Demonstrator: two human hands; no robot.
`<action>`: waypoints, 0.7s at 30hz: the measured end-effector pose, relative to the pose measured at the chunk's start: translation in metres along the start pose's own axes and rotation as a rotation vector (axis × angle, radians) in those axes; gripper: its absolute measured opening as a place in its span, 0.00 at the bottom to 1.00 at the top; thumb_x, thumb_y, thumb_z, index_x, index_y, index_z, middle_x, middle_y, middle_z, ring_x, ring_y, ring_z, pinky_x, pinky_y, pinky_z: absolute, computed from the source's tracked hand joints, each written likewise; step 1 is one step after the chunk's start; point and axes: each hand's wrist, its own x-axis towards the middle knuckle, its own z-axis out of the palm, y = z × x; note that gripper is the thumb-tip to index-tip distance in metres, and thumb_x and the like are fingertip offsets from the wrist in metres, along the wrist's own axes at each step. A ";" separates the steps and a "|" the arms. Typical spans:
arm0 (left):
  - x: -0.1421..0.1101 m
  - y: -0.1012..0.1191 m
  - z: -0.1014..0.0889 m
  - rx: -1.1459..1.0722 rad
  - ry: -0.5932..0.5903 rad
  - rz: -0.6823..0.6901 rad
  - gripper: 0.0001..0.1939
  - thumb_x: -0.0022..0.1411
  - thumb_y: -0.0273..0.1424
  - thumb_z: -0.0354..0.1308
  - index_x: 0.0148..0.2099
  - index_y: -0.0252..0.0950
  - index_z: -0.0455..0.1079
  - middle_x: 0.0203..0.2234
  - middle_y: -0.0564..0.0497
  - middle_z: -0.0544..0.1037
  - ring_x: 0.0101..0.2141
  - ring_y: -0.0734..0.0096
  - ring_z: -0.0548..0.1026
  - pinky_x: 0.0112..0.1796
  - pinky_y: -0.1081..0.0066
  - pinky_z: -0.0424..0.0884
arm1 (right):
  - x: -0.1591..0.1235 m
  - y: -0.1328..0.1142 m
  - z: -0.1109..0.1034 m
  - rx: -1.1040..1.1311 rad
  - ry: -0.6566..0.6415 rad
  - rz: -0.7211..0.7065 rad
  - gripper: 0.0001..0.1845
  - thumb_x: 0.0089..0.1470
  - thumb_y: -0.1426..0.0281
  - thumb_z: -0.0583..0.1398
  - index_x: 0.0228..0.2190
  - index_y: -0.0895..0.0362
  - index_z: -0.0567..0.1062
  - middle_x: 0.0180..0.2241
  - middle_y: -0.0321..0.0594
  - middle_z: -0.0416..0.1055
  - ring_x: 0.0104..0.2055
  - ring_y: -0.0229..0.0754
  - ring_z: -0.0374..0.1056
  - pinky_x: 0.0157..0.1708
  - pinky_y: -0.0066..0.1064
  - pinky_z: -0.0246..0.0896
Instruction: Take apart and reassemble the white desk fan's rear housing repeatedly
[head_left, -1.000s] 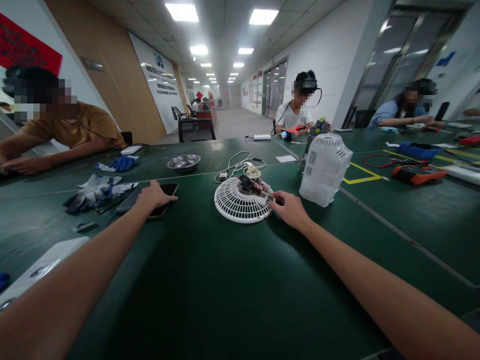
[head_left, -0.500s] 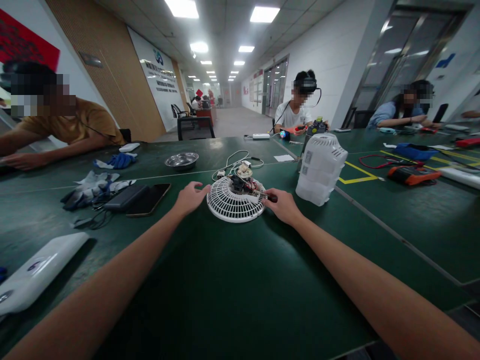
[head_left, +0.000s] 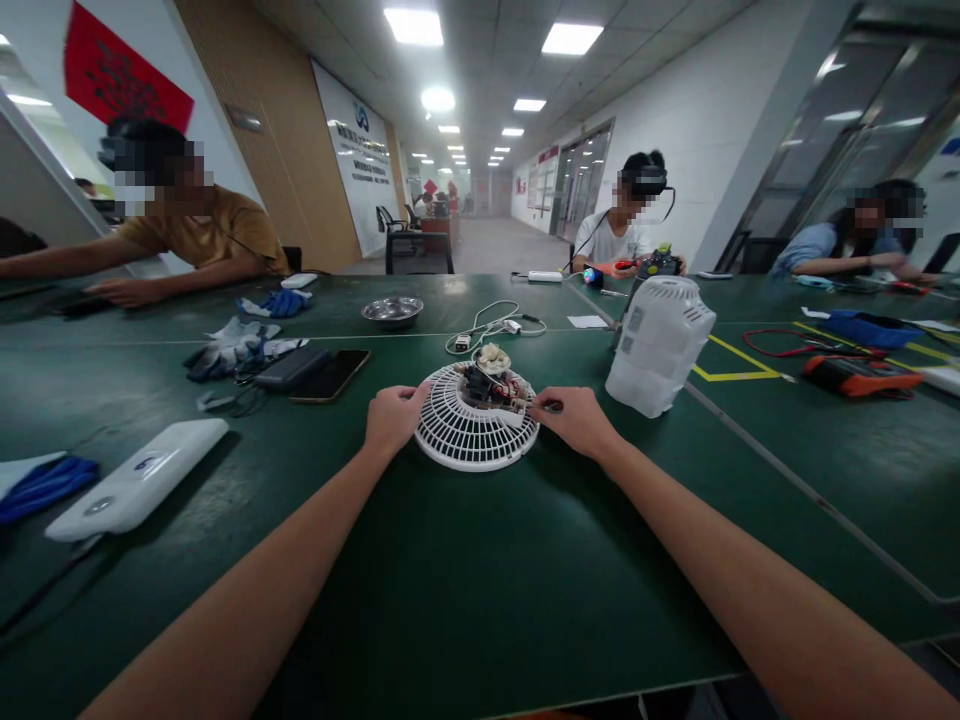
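Observation:
A round white fan grille (head_left: 474, 452) lies on the green table in front of me. On its middle sit a small dark motor with wires (head_left: 491, 382) and a pale bundle (head_left: 493, 358). At the grille's left edge my left hand (head_left: 396, 415) is closed on the rim, its thumb on top. My right hand (head_left: 576, 420) grips a screwdriver (head_left: 553, 406) by its dark handle, beside the grille's right edge. The tool points left at the motor parts; its tip is too small to make out.
Right of the grille stands a translucent white plastic housing (head_left: 660, 350). Behind are a white cable (head_left: 491, 318) and a metal bowl (head_left: 392, 312). To the left lie a phone (head_left: 331, 376), gloves (head_left: 232, 348) and a white device (head_left: 139, 480). A multimeter (head_left: 859, 375) lies right; several people sit around.
My left hand has closed in on the grille's rim. The grille and motor have come slightly nearer, away from the white cable. The whole view has shifted left.

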 end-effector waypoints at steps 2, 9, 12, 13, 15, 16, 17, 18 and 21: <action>-0.002 0.002 -0.003 0.011 -0.037 0.022 0.24 0.65 0.49 0.53 0.37 0.34 0.79 0.31 0.43 0.83 0.34 0.56 0.80 0.33 0.64 0.71 | 0.000 -0.001 -0.002 0.010 -0.002 -0.016 0.10 0.59 0.61 0.62 0.35 0.52 0.81 0.36 0.37 0.81 0.38 0.44 0.75 0.43 0.35 0.67; 0.007 -0.002 -0.004 -0.022 -0.124 0.042 0.25 0.65 0.50 0.52 0.36 0.34 0.79 0.26 0.47 0.81 0.29 0.60 0.78 0.28 0.67 0.68 | 0.000 0.019 -0.050 -0.149 0.666 -0.003 0.13 0.58 0.63 0.60 0.44 0.54 0.74 0.49 0.47 0.72 0.55 0.49 0.67 0.56 0.42 0.62; 0.012 -0.006 -0.003 -0.029 -0.125 0.058 0.26 0.64 0.50 0.52 0.39 0.34 0.79 0.29 0.47 0.81 0.31 0.60 0.79 0.29 0.67 0.69 | -0.004 0.048 -0.079 -0.292 1.065 0.078 0.25 0.53 0.63 0.62 0.51 0.57 0.68 0.54 0.53 0.64 0.60 0.55 0.60 0.60 0.50 0.56; 0.013 -0.007 -0.003 -0.029 -0.125 0.065 0.26 0.64 0.51 0.52 0.40 0.33 0.79 0.30 0.47 0.82 0.32 0.59 0.79 0.30 0.67 0.70 | -0.006 0.060 -0.086 -0.315 1.119 0.075 0.30 0.51 0.62 0.63 0.54 0.58 0.65 0.54 0.54 0.63 0.61 0.56 0.58 0.61 0.52 0.54; 0.015 -0.008 -0.002 -0.017 -0.118 0.077 0.26 0.64 0.51 0.52 0.41 0.33 0.79 0.31 0.46 0.82 0.33 0.59 0.79 0.32 0.67 0.70 | -0.010 0.086 -0.094 -0.316 1.139 0.091 0.39 0.49 0.60 0.65 0.58 0.59 0.60 0.57 0.54 0.62 0.62 0.57 0.58 0.61 0.53 0.54; 0.015 -0.007 -0.002 -0.010 -0.112 0.079 0.26 0.64 0.51 0.52 0.41 0.33 0.79 0.31 0.46 0.82 0.34 0.58 0.79 0.32 0.67 0.70 | -0.011 0.098 -0.096 -0.288 1.114 0.119 0.42 0.48 0.58 0.65 0.60 0.58 0.58 0.58 0.54 0.61 0.61 0.57 0.59 0.60 0.53 0.55; 0.015 -0.007 -0.002 -0.001 -0.105 0.079 0.26 0.64 0.50 0.52 0.40 0.34 0.79 0.31 0.46 0.82 0.33 0.58 0.79 0.31 0.67 0.70 | -0.011 0.109 -0.096 -0.228 1.073 0.153 0.45 0.48 0.57 0.65 0.61 0.58 0.56 0.58 0.53 0.62 0.59 0.56 0.62 0.58 0.52 0.58; 0.015 -0.006 -0.002 0.006 -0.099 0.077 0.26 0.64 0.50 0.52 0.40 0.34 0.79 0.31 0.46 0.82 0.33 0.58 0.79 0.31 0.67 0.70 | -0.011 0.118 -0.095 -0.159 1.017 0.194 0.46 0.48 0.55 0.65 0.62 0.57 0.55 0.56 0.52 0.64 0.55 0.55 0.65 0.55 0.50 0.62; 0.014 -0.005 -0.002 0.005 -0.103 0.071 0.25 0.64 0.50 0.52 0.38 0.34 0.79 0.30 0.46 0.82 0.31 0.59 0.79 0.29 0.67 0.68 | -0.009 0.132 -0.093 -0.008 0.891 0.282 0.47 0.47 0.52 0.66 0.62 0.57 0.56 0.50 0.50 0.70 0.47 0.52 0.70 0.47 0.45 0.68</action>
